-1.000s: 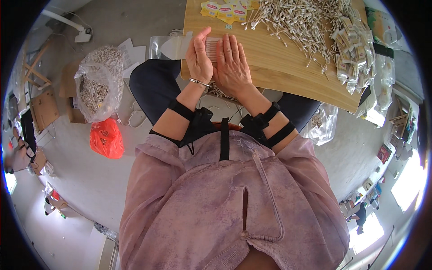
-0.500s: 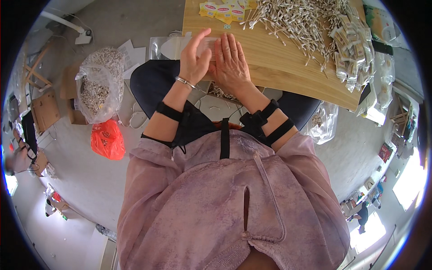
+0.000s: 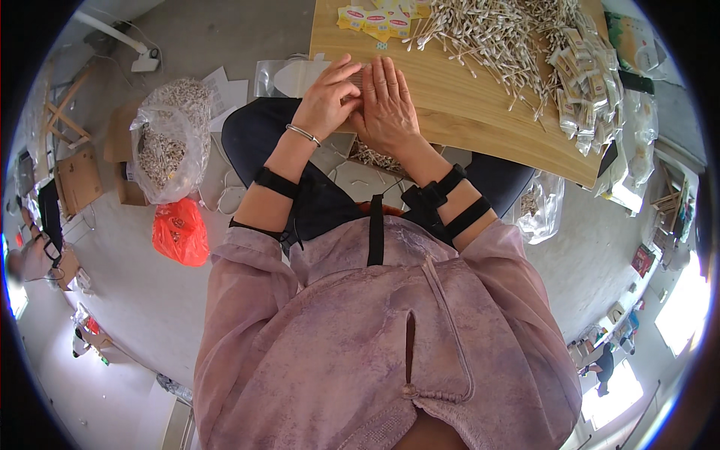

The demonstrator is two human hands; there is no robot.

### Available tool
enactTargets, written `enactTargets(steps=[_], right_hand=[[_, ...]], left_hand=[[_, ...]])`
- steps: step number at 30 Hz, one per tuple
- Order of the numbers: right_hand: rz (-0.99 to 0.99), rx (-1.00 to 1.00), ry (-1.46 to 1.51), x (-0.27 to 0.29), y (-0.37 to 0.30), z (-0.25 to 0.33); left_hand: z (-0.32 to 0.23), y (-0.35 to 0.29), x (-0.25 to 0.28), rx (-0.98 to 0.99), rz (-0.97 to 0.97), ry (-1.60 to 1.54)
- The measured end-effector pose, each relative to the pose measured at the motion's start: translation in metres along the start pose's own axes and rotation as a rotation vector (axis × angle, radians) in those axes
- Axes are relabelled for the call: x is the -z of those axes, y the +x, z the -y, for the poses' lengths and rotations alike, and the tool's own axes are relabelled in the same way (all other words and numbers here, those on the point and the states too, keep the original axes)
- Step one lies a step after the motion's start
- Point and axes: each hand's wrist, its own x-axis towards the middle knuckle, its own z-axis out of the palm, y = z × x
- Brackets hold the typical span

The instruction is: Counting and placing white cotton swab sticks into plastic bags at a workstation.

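Observation:
My right hand [image 3: 388, 105] lies flat at the table's near edge, palm down, fingers stretched out and side by side. Partly beneath it shows a small piece with fine parallel stripes [image 3: 358, 78], perhaps cotton swabs in a row; the rest is covered. My left hand [image 3: 322, 103], with a bangle at the wrist, is at this piece's left side. Its fingers are bent and the thumb is drawn in, closed at the edge; what they pinch is hidden. A clear plastic bag with a white insert [image 3: 295, 79] lies left of that hand.
Loose cotton swabs [image 3: 487, 37] are heaped on the wooden table [image 3: 465, 120], beside filled packets [image 3: 589, 82] at the right. Yellow cards [image 3: 375, 21] lie at the far edge. A swab-filled bag [image 3: 169, 142] and red bag [image 3: 181, 232] stand on the left floor.
My left hand has bent its fingers and drawn in its thumb, its forearm shifting slightly left. The right hand stays flat in nearly the same place.

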Motion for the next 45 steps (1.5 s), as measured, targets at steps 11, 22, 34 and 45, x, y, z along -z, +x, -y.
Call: enactTargets(steps=[11, 22, 34, 45], right_hand=[[0.006, 0.024, 0.006, 0.005, -0.001, -0.003], [0.009, 0.053, 0.003, 0.006, -0.002, -0.007], [0.053, 0.033, 0.027, 0.012, -0.003, -0.003], [0.057, 0.028, 0.016, 0.014, -0.003, -0.002]], left_hand=[[-0.008, -0.005, -0.014, 0.066, -0.203, -0.024], [-0.016, -0.007, -0.014, 0.123, -0.287, 0.012], [-0.026, -0.019, 0.003, 0.063, -0.119, 0.514], [-0.03, -0.017, 0.0, 0.024, -0.186, 0.498]])
